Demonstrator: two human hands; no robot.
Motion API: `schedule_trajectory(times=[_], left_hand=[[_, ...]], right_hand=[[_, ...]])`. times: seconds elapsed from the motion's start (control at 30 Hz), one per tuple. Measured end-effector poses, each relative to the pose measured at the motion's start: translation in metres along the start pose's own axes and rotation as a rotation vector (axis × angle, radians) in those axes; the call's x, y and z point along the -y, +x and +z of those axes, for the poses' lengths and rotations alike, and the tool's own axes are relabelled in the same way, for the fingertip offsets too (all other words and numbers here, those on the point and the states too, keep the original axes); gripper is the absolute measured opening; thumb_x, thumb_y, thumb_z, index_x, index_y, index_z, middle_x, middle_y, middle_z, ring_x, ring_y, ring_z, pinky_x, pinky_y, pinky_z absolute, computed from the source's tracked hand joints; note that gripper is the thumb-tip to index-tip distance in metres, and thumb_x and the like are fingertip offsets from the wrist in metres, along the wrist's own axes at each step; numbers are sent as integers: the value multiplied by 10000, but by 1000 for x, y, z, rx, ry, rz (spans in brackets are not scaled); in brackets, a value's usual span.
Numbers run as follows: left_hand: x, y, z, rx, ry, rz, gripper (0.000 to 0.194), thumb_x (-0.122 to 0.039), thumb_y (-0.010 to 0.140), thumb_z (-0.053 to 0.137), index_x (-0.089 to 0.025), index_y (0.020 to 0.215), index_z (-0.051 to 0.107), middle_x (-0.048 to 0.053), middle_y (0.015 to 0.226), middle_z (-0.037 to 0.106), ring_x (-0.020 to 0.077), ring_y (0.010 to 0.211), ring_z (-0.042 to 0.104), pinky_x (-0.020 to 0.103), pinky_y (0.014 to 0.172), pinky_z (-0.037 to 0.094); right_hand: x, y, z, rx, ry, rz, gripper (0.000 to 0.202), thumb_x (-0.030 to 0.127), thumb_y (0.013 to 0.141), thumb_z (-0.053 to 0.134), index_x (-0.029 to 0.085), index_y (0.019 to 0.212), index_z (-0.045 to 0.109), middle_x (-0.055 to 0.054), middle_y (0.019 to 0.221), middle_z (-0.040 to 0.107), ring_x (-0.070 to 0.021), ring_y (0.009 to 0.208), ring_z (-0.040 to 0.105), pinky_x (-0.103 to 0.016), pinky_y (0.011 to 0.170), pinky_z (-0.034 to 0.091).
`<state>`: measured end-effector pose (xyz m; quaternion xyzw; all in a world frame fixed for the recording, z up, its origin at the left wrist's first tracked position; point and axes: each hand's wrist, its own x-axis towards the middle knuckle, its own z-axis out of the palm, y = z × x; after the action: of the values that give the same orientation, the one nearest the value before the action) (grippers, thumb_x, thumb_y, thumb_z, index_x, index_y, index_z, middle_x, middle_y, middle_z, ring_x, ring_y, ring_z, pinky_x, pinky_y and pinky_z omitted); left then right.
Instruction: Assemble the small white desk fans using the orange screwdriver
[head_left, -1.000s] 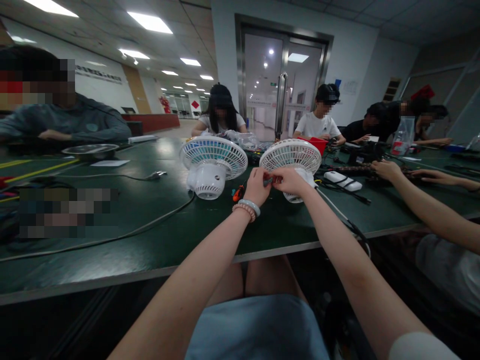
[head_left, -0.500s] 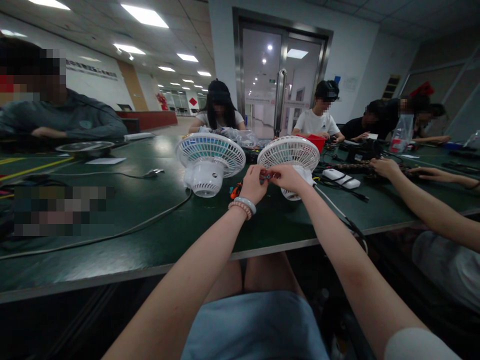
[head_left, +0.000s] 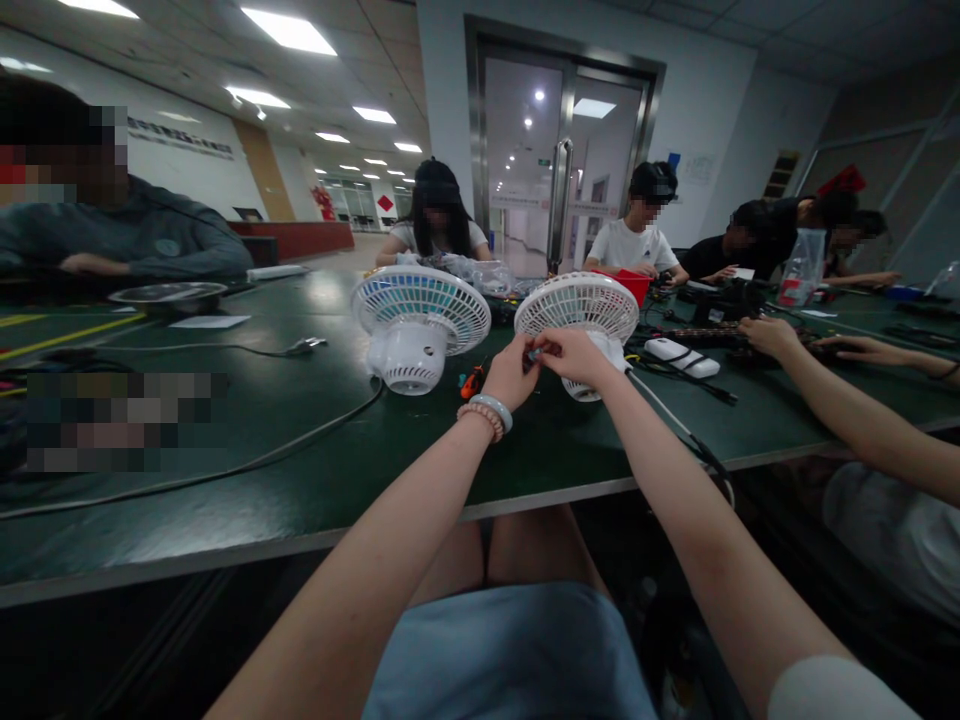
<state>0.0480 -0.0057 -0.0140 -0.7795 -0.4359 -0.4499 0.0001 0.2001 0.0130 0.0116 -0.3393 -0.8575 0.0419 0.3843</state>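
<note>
My left hand and my right hand meet just in front of the right-hand white fan. Their fingertips pinch a small blue-grey piece between them; it is too small and too covered by the fingers to name. The right fan lies face away from me, its rear housing partly behind my right hand. To the left, a second white fan rests the same way, its vented motor housing towards me. An orange and black tool lies on the table beside my left hand.
The green table carries a grey cable with a plug on the left. On the right are a white power strip, black cords and a red container. A co-worker's hands work close by on the right. Other people sit opposite.
My fingers have shifted slightly around the small piece, and the left hand has turned a little. The fans and the tool stay where they were.
</note>
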Motion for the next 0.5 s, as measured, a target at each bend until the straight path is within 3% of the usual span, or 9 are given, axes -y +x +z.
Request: schedule_trajectory(times=[0.23,0.5], left_hand=[[-2,1,-2,17,-15,-33,202,-172,790,469,-170,990,499,50,886,637,142,773,606,267,718,473],[7,0,4,127,149,-34,138,-230,753,529,-171,850,606,39,786,655,152,727,599,268,716,473]], right_hand=[[3,-2,-2,-43,-32,-14,102,215,737,541,179,800,613,4,700,624,-114,634,550,-212,602,376],[-4,-4,-14,-336,-28,78,288,331,876,371,176,743,574,-2,616,593,-115,586,543,-222,594,359]])
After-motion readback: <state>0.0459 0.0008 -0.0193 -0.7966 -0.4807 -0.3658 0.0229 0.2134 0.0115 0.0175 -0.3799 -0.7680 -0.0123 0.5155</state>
